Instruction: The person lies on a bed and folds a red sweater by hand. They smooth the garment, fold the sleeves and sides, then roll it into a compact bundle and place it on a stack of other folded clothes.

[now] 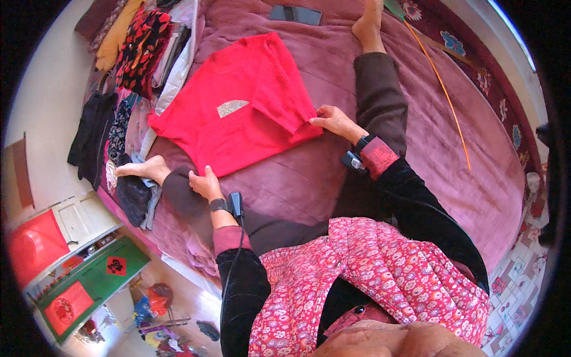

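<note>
A bright red knitted sweater lies spread on the mauve bedspread between my outstretched legs. One sleeve is folded across its right side, and a silvery patch shows near the middle. My left hand pinches the sweater's near left corner between thumb and fingers. At the right, my right hand grips the near right corner, by the end of the folded sleeve. The fabric edge runs nearly straight between both hands. Dark wristbands with small devices sit on both wrists.
Folded clothes are stacked at the upper left, with dark garments below them. A phone rests at the bed's far side. A thin orange stick lies along the right. Beyond the bed's lower left stands a green cabinet.
</note>
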The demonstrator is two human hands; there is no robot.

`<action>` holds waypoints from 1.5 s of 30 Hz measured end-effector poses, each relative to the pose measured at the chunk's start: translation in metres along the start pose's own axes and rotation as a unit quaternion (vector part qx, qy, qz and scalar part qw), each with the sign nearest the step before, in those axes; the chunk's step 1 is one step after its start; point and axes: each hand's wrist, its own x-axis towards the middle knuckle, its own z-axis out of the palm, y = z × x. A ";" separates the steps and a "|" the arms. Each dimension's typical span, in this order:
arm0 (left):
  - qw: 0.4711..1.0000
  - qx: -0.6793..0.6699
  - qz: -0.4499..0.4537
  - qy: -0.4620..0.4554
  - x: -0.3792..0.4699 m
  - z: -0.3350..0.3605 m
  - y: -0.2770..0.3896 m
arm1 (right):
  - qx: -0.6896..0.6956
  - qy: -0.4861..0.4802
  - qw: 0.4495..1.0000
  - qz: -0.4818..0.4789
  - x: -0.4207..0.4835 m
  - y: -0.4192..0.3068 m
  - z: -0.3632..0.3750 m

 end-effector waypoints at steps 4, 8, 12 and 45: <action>0.994 -0.007 -0.049 -0.100 0.015 0.001 0.006 | -0.068 0.045 0.996 0.043 -0.003 -0.010 0.010; 0.917 -0.347 -0.135 -0.142 0.015 -0.001 0.010 | -0.003 0.061 0.994 0.089 0.000 -0.026 0.020; 0.873 -0.375 -0.222 -0.219 -0.003 -0.013 0.006 | 0.085 0.035 0.989 0.114 -0.002 -0.035 0.006; 0.902 -0.354 -0.161 -0.190 0.120 -0.003 -0.010 | -0.522 0.209 0.808 -0.174 -0.146 -0.029 -0.047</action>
